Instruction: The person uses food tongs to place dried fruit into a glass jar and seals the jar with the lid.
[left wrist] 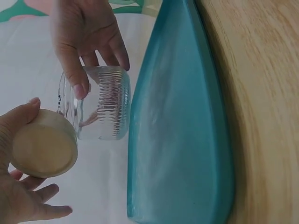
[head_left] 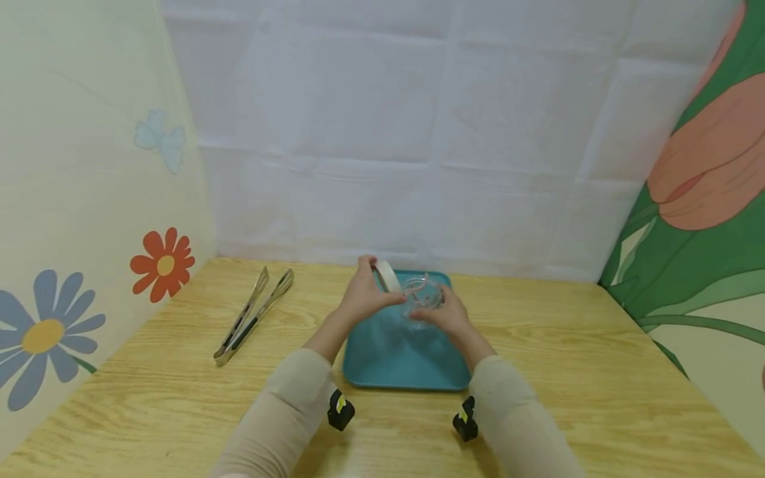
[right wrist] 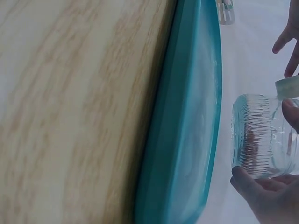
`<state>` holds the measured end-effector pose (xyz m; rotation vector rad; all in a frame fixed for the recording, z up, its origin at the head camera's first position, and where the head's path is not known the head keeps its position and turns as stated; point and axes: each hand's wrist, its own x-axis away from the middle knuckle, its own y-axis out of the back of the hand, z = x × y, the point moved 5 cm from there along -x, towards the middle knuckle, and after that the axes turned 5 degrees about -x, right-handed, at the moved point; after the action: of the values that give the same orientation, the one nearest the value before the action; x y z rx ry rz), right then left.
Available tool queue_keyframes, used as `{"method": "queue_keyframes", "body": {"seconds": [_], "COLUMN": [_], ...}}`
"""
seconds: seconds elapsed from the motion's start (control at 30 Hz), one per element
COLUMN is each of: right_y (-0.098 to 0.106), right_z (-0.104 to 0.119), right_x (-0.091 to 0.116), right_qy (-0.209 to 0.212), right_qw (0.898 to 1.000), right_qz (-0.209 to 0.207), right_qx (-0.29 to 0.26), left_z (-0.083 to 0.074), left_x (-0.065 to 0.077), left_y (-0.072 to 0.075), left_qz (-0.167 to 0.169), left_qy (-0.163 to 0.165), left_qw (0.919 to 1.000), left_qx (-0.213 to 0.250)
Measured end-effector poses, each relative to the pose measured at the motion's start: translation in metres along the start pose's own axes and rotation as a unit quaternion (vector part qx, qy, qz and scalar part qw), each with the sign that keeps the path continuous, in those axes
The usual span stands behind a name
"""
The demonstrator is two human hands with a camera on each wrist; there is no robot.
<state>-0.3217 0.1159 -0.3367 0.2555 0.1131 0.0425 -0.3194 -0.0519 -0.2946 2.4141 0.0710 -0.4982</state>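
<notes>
My left hand holds a round, pale lid by its rim, with some fingers spread away from it. Close beside the lid is a clear glass jar with ribbed sides, its mouth turned toward the lid. My right hand grips the jar around its side, thumb and fingers on the glass. Pinkish streaks show through the glass. Both things are held above a teal tray. In the right wrist view, the jar is near the right edge, where the lid overlaps its mouth.
Metal tongs with dark handles lie on the wooden table, left of the tray. A white cloth hangs behind the table, and flower-printed panels stand at both sides.
</notes>
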Motion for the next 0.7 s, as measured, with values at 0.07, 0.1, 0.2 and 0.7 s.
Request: {"method": "queue_keyframes", "body": {"seconds": [0.07, 0.1, 0.2, 0.7], "right_y": [-0.001, -0.002, -0.006, -0.017], "right_z": [0.000, -0.001, 0.000, 0.005], "right_x": [0.000, 0.000, 0.002, 0.008], "right_qy": [0.003, 0.005, 0.012, 0.017], "right_qw": [1.000, 1.000, 1.000, 0.998], "right_qz": [0.003, 0.005, 0.020, 0.051], "right_qx": [0.001, 0.002, 0.007, -0.009], "left_z": [-0.003, -0.004, -0.008, -0.027], "left_x": [0.000, -0.001, -0.002, -0.011], "left_y": [0.000, -0.001, -0.002, -0.008], "left_qz": [0.001, 0.002, 0.010, 0.055], "left_qy": [-0.013, -0.018, -0.029, -0.037], "left_qw": [0.9999, 0.9998, 0.9995, 0.9814], "left_qx": [0.005, 0.007, -0.007, -0.180]}}
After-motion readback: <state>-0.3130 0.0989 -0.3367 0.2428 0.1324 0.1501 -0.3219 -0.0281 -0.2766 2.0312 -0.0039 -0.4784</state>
